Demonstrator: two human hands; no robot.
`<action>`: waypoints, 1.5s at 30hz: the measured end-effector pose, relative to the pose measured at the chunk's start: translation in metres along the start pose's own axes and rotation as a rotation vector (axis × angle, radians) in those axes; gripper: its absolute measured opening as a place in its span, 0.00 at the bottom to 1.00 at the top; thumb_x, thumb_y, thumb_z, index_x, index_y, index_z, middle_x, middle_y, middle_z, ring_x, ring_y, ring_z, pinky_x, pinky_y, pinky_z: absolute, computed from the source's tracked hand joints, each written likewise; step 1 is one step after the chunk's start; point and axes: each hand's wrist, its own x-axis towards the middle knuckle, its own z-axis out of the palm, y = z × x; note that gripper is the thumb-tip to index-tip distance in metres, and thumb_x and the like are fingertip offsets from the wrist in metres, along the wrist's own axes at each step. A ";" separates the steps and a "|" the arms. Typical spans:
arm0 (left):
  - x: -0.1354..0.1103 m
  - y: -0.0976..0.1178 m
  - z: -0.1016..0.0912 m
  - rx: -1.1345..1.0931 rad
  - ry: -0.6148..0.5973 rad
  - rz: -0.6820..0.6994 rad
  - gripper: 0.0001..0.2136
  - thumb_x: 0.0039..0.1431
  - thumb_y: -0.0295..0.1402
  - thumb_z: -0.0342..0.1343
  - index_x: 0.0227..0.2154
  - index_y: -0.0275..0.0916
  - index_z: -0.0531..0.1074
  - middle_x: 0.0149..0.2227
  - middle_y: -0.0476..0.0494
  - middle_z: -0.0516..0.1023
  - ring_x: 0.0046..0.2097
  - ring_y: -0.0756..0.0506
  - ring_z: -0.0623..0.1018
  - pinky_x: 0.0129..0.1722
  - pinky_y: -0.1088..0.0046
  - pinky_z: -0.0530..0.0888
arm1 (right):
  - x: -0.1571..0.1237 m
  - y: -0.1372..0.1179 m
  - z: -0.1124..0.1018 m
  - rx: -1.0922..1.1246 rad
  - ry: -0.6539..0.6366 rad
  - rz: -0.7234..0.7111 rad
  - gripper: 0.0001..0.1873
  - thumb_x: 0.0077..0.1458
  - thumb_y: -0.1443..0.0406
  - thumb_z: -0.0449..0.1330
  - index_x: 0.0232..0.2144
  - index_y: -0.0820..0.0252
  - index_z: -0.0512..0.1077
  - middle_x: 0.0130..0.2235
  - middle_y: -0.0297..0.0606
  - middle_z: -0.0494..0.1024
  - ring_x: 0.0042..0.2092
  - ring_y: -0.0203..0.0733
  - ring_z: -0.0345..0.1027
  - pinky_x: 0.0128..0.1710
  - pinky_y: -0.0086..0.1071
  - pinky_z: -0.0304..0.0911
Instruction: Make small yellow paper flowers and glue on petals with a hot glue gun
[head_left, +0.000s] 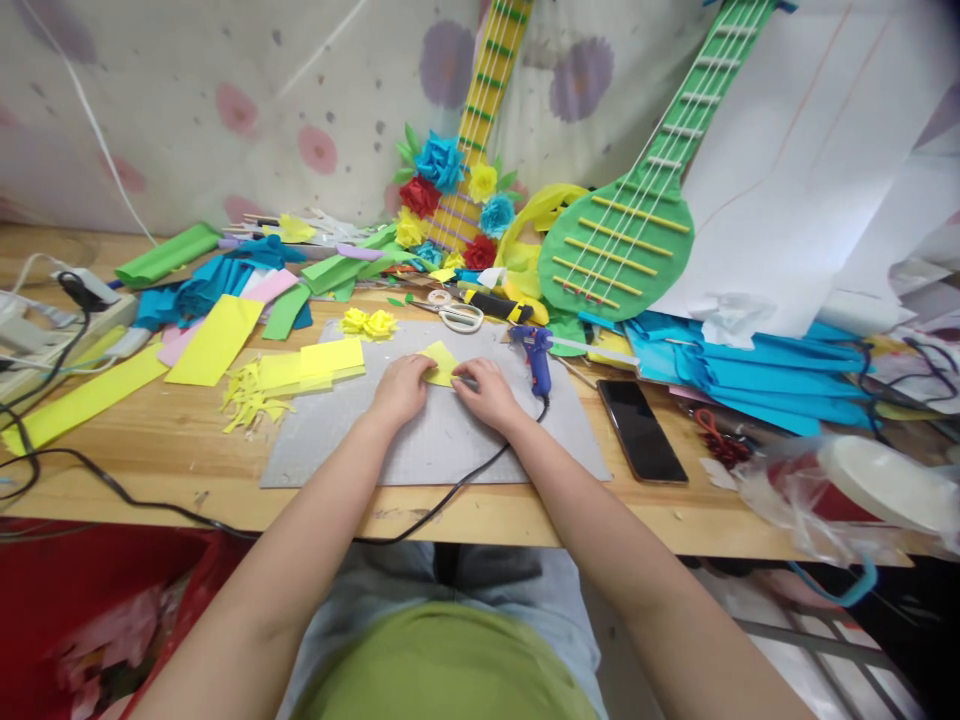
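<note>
A small piece of yellow crepe paper (442, 362) is between my two hands, above the grey cutting mat (330, 440). My left hand (403, 388) grips its left edge, with fingers bent and thumb against the paper. At the lower right corner, my right hand (486, 393) has its fingers curled and closed on the paper. To the right of that hand a blue glue gun (535, 360) rests on the mat. Yellow paper strips (315, 366) lie left of my left hand, with a yellow paper flower (367, 323) behind them. Scissors (457, 315) lie beyond my hands.
A black cable (442, 505) crosses the mat under my right forearm. A phone (642, 430) lies at the right. Behind stand a green paper-covered instrument (622, 245) and a yellow one with flowers (480, 110). Coloured crepe paper (217, 285) covers the back left; blue sheets (750, 365) lie right.
</note>
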 end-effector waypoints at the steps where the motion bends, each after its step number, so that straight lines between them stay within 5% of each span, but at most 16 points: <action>1: 0.000 -0.001 -0.001 0.026 0.005 -0.005 0.17 0.48 0.20 0.44 0.38 0.39 0.71 0.41 0.42 0.74 0.45 0.44 0.70 0.47 0.65 0.65 | 0.000 0.000 -0.001 0.008 0.022 0.001 0.08 0.52 0.65 0.54 0.35 0.58 0.69 0.38 0.38 0.72 0.44 0.41 0.62 0.47 0.34 0.55; 7: -0.001 0.008 0.001 0.205 0.040 -0.059 0.11 0.55 0.31 0.46 0.35 0.40 0.73 0.39 0.39 0.74 0.43 0.39 0.68 0.43 0.60 0.63 | -0.001 -0.003 -0.001 -0.071 0.114 -0.034 0.10 0.50 0.68 0.53 0.37 0.59 0.69 0.40 0.40 0.72 0.45 0.44 0.61 0.48 0.36 0.55; 14: -0.002 0.015 0.002 0.158 0.062 -0.132 0.14 0.52 0.38 0.51 0.41 0.39 0.71 0.36 0.39 0.73 0.42 0.39 0.69 0.42 0.61 0.63 | -0.002 -0.013 0.001 -0.161 -0.030 -0.173 0.13 0.55 0.64 0.51 0.42 0.60 0.68 0.41 0.41 0.74 0.45 0.44 0.60 0.47 0.36 0.56; 22: -0.005 -0.007 -0.009 0.058 0.024 0.049 0.18 0.49 0.36 0.54 0.45 0.38 0.69 0.46 0.41 0.71 0.50 0.42 0.66 0.51 0.66 0.62 | -0.002 -0.009 0.000 -0.207 -0.019 -0.146 0.13 0.54 0.65 0.51 0.41 0.62 0.69 0.41 0.43 0.74 0.45 0.44 0.61 0.47 0.37 0.56; 35: -0.004 0.005 -0.004 0.202 0.082 -0.122 0.13 0.54 0.39 0.49 0.37 0.38 0.73 0.39 0.40 0.74 0.44 0.41 0.68 0.44 0.65 0.65 | -0.008 -0.011 -0.003 -0.216 0.035 -0.222 0.13 0.56 0.63 0.50 0.33 0.58 0.75 0.47 0.40 0.71 0.47 0.44 0.58 0.49 0.36 0.57; 45: -0.003 0.001 -0.001 0.093 0.168 -0.087 0.16 0.44 0.40 0.59 0.36 0.40 0.73 0.41 0.43 0.72 0.46 0.41 0.66 0.47 0.64 0.63 | -0.004 -0.005 0.002 -0.265 -0.002 -0.225 0.17 0.57 0.63 0.48 0.45 0.63 0.70 0.49 0.41 0.71 0.48 0.44 0.58 0.51 0.37 0.56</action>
